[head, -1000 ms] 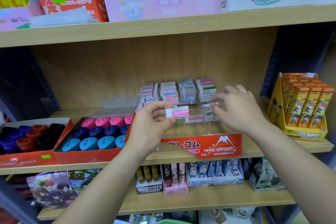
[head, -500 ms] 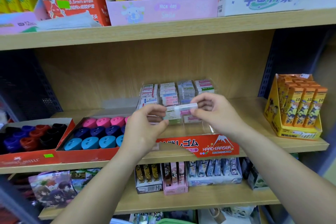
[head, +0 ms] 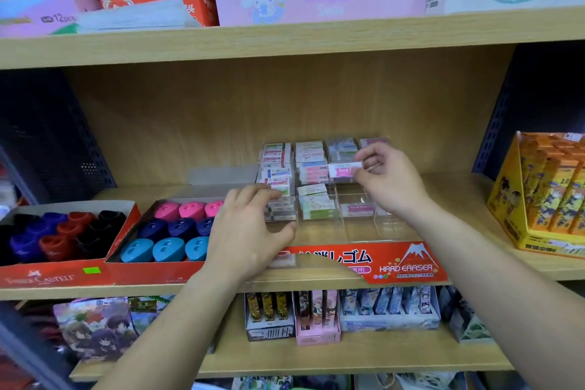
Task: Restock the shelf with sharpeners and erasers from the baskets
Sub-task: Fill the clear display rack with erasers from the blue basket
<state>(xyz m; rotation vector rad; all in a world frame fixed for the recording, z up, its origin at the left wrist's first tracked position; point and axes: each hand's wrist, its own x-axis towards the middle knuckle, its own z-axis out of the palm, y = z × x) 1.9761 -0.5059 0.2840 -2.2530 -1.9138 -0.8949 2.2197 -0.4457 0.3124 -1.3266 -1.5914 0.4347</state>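
Erasers (head: 313, 201) fill a clear divided tray (head: 373, 231) at the front edge of the middle shelf (head: 468, 196), behind a red "HARD ERASER" card (head: 408, 264). Nearest, the left hand (head: 250, 231) rests on the tray's front-left corner, fingers loosely curved and holding nothing. Just left of it a red box (head: 148, 274) holds pink, navy and blue sharpeners (head: 167, 228). Farther in, the right hand (head: 389, 180) pinches one white-and-pink eraser (head: 343, 169) above the tray's rear compartments.
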